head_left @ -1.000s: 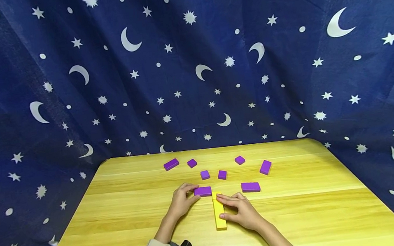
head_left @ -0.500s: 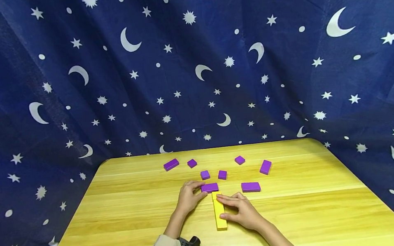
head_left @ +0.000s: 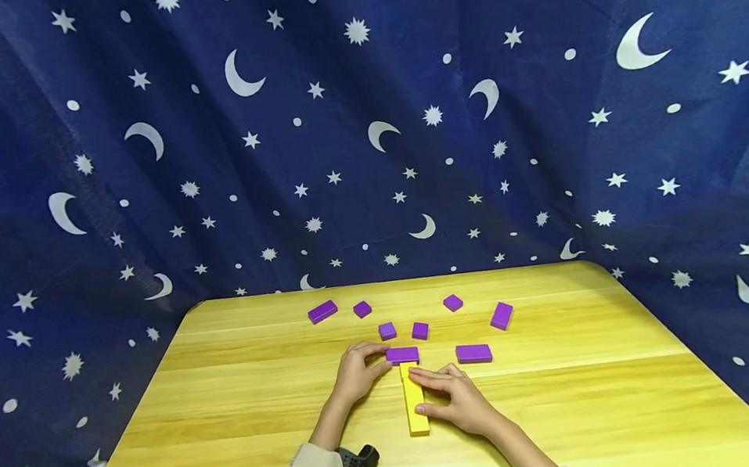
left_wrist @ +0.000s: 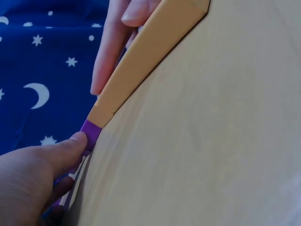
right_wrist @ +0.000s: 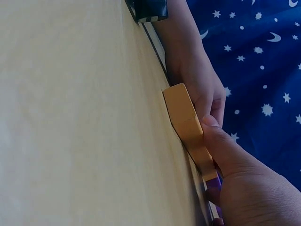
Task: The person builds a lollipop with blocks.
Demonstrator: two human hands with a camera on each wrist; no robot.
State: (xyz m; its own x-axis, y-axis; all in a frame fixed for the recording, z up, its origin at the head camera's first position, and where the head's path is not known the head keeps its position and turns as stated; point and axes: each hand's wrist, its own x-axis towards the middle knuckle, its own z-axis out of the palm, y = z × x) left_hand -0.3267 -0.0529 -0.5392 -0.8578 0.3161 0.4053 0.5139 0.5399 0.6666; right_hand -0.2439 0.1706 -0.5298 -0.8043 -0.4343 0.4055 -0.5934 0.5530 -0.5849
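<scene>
In the head view my left hand point(head_left: 354, 376) pinches a long purple block point(head_left: 402, 355) between thumb and fingers at its left end. This block lies crosswise at the far end of a yellow row. A small yellow block point(head_left: 409, 368) and a long yellow block point(head_left: 415, 408) stand end to end in that row. My right hand point(head_left: 459, 401) rests against the row from the right, its fingers stretched over the small yellow block and its thumb on the long one. Left wrist view: the purple block point(left_wrist: 91, 133) sits right at the yellow end, my left thumb on it.
Farther back lie several loose purple blocks, among them small ones point(head_left: 420, 331) and long ones point(head_left: 323, 311). Another long purple block point(head_left: 473, 354) lies right of the row. A dark blue curtain point(head_left: 335, 152) with moons and stars hangs behind the wooden table point(head_left: 227, 411).
My left hand has slid the long purple block right and slightly away, from left of the yellow row to across its far end. My right hand has stayed on the yellow blocks.
</scene>
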